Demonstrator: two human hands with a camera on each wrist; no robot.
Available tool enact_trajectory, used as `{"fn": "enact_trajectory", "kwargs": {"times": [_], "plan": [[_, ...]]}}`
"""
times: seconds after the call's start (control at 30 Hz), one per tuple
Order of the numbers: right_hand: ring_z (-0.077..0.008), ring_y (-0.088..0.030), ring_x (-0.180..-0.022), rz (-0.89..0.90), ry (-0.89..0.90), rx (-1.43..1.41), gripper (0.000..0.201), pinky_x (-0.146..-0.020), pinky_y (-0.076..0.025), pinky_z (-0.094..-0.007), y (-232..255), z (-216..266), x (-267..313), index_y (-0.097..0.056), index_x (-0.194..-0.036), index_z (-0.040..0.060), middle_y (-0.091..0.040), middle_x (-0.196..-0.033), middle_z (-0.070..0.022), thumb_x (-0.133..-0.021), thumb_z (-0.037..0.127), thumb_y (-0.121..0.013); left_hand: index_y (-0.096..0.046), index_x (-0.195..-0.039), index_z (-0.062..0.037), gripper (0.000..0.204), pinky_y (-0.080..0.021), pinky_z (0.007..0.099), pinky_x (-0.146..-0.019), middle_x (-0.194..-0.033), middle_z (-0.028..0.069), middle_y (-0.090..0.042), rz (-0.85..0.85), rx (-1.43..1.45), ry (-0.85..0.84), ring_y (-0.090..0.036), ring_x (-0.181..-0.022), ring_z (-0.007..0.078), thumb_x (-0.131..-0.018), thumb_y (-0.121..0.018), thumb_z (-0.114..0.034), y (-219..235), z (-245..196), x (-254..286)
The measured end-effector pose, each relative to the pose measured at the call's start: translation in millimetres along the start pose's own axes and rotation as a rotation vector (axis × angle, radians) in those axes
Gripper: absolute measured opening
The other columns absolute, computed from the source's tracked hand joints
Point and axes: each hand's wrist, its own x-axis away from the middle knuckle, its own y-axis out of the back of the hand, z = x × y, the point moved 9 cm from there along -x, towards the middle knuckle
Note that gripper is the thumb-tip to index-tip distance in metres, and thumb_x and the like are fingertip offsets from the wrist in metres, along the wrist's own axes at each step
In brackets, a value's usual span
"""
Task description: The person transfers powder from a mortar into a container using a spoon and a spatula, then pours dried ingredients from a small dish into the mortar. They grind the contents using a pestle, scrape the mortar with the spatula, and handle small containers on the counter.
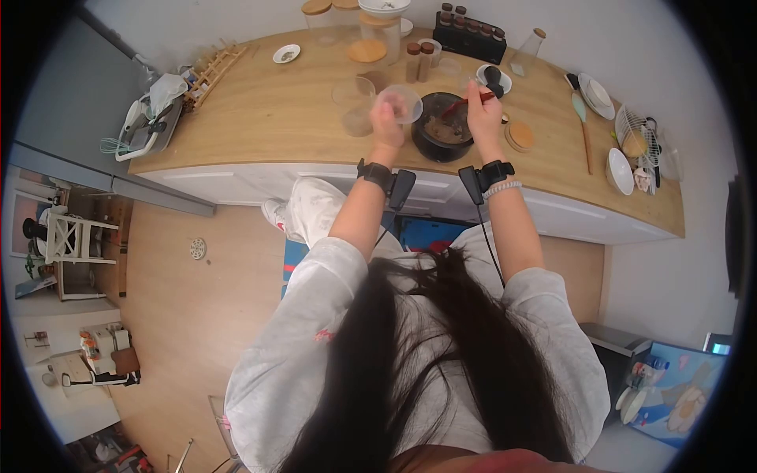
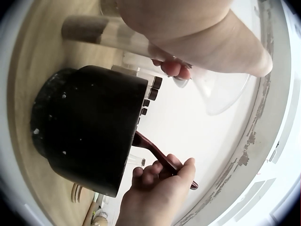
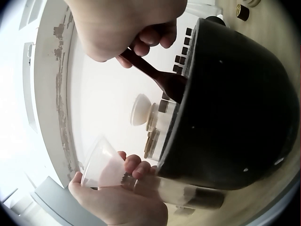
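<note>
My left hand [image 1: 386, 120] grips a translucent plastic funnel [image 1: 408, 103] near its narrow end, left of the black pot [image 1: 419, 143]. Below the funnel a clear bottle [image 3: 176, 190] stands upright on the counter, dark brown material at its base; the fingers hide where funnel and bottle meet. My right hand [image 1: 484, 118] holds the handle of a dark red-brown spoon [image 2: 157, 153] over the pot's right side. The spoon's bowl dips behind the rim in the right wrist view [image 3: 171, 87]. Brown, crumbly or powdery material [image 1: 445, 129] lies inside the pot.
Behind the pot are a black spice rack [image 1: 471, 41], two brown-capped jars [image 1: 419, 63] and larger wooden-lidded jars. Round wooden lids [image 1: 519, 135] lie right of the pot, then a long-handled spatula [image 1: 583, 130] and a white bowl [image 1: 620, 172]. A dish rack stands far left.
</note>
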Motion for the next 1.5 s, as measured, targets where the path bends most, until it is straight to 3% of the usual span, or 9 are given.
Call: {"fn": "enact_trajectory", "kwargs": {"times": [0.3,0.73,0.93,1.0,1.1,1.17,1.23,1.3,1.5], "plan": [[-0.0261,-0.059,-0.054,0.237,0.023,0.520,0.045,-0.053,-0.043,-0.0345,-23.0,33.8,10.9,-0.061,-0.072,0.0040,-0.059,-0.055,-0.0100,-0.089,0.044,-0.050,-0.054,-0.095,0.0012,0.056,-0.041,0.0271,-0.063,-0.083,0.0055,-0.056,0.013,-0.014,-0.006,-0.054,-0.069,0.0138,-0.088,-0.038,-0.052,-2.8,-2.0,0.9],[-0.0278,-0.059,-0.052,0.183,0.049,0.462,0.045,-0.050,-0.042,-0.0360,-22.7,21.8,5.3,-0.058,-0.068,0.0025,-0.055,-0.052,-0.0126,-0.089,0.042,-0.051,-0.053,-0.095,0.0009,0.060,-0.042,0.0263,-0.063,-0.085,0.0053,-0.055,0.023,-0.013,0.001,-0.053,-0.070,0.0138,-0.087,-0.040,-0.057,-6.6,-0.2,-0.1],[-0.0270,-0.057,-0.048,0.253,0.005,0.439,0.049,-0.047,-0.040,-0.0348,-30.7,21.4,-2.1,-0.056,-0.063,0.0008,-0.054,-0.050,-0.0132,-0.088,0.043,-0.053,-0.052,-0.098,0.0014,0.062,-0.043,0.0268,-0.063,-0.085,0.0054,-0.054,0.001,-0.008,-0.002,-0.053,-0.071,0.0142,-0.087,-0.040,-0.058,-7.2,1.9,-1.1],[-0.0131,-0.046,-0.047,0.229,-0.048,0.400,0.049,-0.048,-0.037,-0.0311,-28.1,14.2,-5.8,-0.054,-0.062,-0.0008,-0.049,-0.049,-0.0069,-0.087,0.041,-0.058,-0.052,-0.099,0.0016,0.062,-0.043,0.0267,-0.063,-0.085,0.0054,-0.054,0.000,-0.012,0.003,-0.053,-0.071,0.0143,-0.087,-0.039,-0.058,-5.5,2.9,0.0],[-0.0113,-0.043,-0.046,0.164,-0.051,0.281,0.050,-0.046,-0.036,-0.0302,-18.7,0.3,-12.7,-0.053,-0.058,0.0002,-0.048,-0.047,-0.0038,-0.086,0.041,-0.060,-0.052,-0.099,0.0020,0.064,-0.043,0.0268,-0.063,-0.086,0.0057,-0.054,0.043,-0.074,-0.008,-0.053,-0.072,0.0141,-0.086,-0.039,-0.059,-10.2,-0.8,-2.3],[-0.0105,-0.042,-0.044,0.125,-0.068,0.233,0.048,-0.044,-0.034,-0.0284,-11.2,-9.4,-14.3,-0.054,-0.058,0.0015,-0.047,-0.047,-0.0025,-0.086,0.041,-0.060,-0.052,-0.089,0.0025,0.065,-0.040,0.0260,-0.056,-0.068,0.0051,-0.053,-0.020,-0.089,-0.039,-0.051,-0.062,0.0126,-0.085,-0.037,-0.061,-11.5,-5.4,-3.3],[-0.0097,-0.041,-0.041,0.087,-0.087,0.190,0.047,-0.042,-0.032,-0.0266,-2.6,-15.1,-13.9,-0.054,-0.059,0.0028,-0.047,-0.047,-0.0012,-0.086,0.040,-0.061,-0.051,-0.089,0.0028,0.065,-0.040,0.0261,-0.056,-0.067,0.0053,-0.053,-0.014,-0.088,-0.036,-0.051,-0.061,0.0127,-0.085,-0.037,-0.061,-14.4,-5.7,-3.5],[-0.0084,-0.042,-0.038,0.088,-0.362,-0.003,0.043,-0.038,-0.030,-0.0257,0.8,-37.5,-7.3,-0.055,-0.059,0.0023,-0.045,-0.045,0.0000,-0.085,0.036,-0.063,-0.051,-0.089,0.0030,0.066,-0.040,0.0262,-0.056,-0.066,0.0056,-0.053,-0.011,-0.088,-0.034,-0.051,-0.061,0.0127,-0.085,-0.037,-0.061,-15.4,-5.9,-1.7],[-0.0082,-0.044,-0.035,0.056,-0.393,0.014,0.042,-0.036,-0.030,-0.0225,8.3,-40.2,-4.0,-0.056,-0.062,0.0016,-0.048,-0.046,-0.0002,-0.084,0.036,-0.064,-0.051,-0.089,0.0025,0.065,-0.041,0.0255,-0.057,-0.071,0.0055,-0.053,0.076,-0.126,-0.013,-0.051,-0.063,0.0127,-0.085,-0.038,-0.061,-22.4,-2.8,1.2]]}}
